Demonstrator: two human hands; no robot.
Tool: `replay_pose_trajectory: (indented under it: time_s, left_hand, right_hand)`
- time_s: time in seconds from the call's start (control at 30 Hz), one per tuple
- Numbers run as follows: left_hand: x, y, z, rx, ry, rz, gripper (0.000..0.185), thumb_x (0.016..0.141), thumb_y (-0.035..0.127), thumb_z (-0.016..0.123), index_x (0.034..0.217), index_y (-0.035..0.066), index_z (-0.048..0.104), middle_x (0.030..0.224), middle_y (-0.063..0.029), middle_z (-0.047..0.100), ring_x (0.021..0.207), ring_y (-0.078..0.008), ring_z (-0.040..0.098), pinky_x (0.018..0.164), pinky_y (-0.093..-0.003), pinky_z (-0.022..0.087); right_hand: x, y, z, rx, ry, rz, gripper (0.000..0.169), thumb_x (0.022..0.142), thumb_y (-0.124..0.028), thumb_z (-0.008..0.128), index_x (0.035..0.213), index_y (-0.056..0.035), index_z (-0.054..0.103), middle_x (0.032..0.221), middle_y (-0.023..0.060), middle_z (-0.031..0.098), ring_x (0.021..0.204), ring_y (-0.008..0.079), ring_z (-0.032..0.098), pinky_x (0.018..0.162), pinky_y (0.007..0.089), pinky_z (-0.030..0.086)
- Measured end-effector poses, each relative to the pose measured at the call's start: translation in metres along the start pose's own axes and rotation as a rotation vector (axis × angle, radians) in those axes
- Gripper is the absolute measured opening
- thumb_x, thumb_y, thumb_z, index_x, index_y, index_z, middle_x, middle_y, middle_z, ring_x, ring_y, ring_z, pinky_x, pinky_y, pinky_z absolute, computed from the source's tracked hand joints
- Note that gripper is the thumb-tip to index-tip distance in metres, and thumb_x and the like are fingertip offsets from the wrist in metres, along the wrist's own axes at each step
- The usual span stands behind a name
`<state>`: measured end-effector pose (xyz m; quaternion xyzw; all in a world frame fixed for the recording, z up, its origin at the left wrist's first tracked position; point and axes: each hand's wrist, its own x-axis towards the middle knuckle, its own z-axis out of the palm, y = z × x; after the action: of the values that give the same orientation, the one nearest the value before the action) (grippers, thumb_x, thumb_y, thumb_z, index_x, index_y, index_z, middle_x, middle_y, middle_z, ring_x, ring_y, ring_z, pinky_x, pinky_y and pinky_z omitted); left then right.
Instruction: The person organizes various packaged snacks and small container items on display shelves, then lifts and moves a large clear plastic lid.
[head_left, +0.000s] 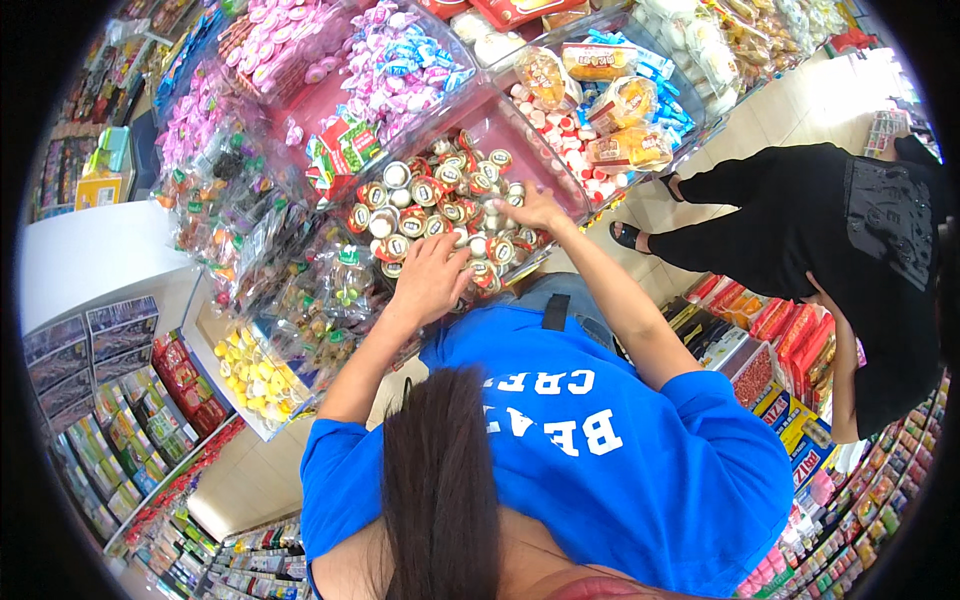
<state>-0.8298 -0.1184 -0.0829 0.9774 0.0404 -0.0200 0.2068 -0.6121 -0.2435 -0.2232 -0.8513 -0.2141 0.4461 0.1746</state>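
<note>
Both of my hands rest among small round cups with foil lids, piled in a clear-walled bin with a pink base. My left hand lies at the near left of the pile, palm down with fingers spread over the cups. At the pile's right side, my right hand reaches in, its fingertips touching cups; whether it grips one is hidden. A red and green packet lies beyond the pile at the upper left.
Bagged sweets heap up at left, beside a box of yellow-topped items. Wrapped candies and packaged breads fill neighbouring bins. Another person in black clothes stands at right, near stacked red packets.
</note>
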Motion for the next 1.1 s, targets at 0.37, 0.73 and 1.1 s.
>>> replay_pose_trajectory:
  time_s: [0.37,0.73,1.1]
  left_hand:
    - [0.201,-0.057,0.088,0.056,-0.298,-0.005,0.039,0.091,0.039,0.047,0.120,0.016,0.057,0.126,-0.0130,0.050,0.117,-0.0330,0.046,0.095,-0.0520,0.039]
    - [0.200,-0.043,0.094,0.242,-0.829,0.060,0.050,0.084,0.055,0.049,0.124,0.027,0.058,0.135,-0.0111,0.048,0.127,-0.0344,0.041,0.107,-0.0495,0.027]
    - [0.164,-0.056,0.092,0.284,-0.613,0.174,0.039,0.084,0.040,0.047,0.115,0.024,0.063,0.124,-0.0099,0.057,0.116,-0.0345,0.051,0.109,-0.0480,0.026]
  right_hand:
    - [-0.030,-0.002,0.037,0.058,0.150,-0.232,0.098,0.075,-0.053,0.067,0.142,0.0000,0.020,0.116,0.0338,0.050,0.105,0.0461,0.053,0.091,0.0479,0.044]
    - [-0.085,-0.060,0.047,-0.091,0.234,-0.416,0.068,0.082,-0.035,0.063,0.133,-0.0003,0.035,0.125,0.0269,0.042,0.118,0.0403,0.040,0.092,0.0518,0.037]
    - [-0.068,-0.011,-0.001,-0.318,0.462,-0.330,0.042,0.075,-0.017,0.066,0.109,0.0022,0.051,0.113,0.0223,0.049,0.102,0.0388,0.052,0.086,0.0446,0.048]
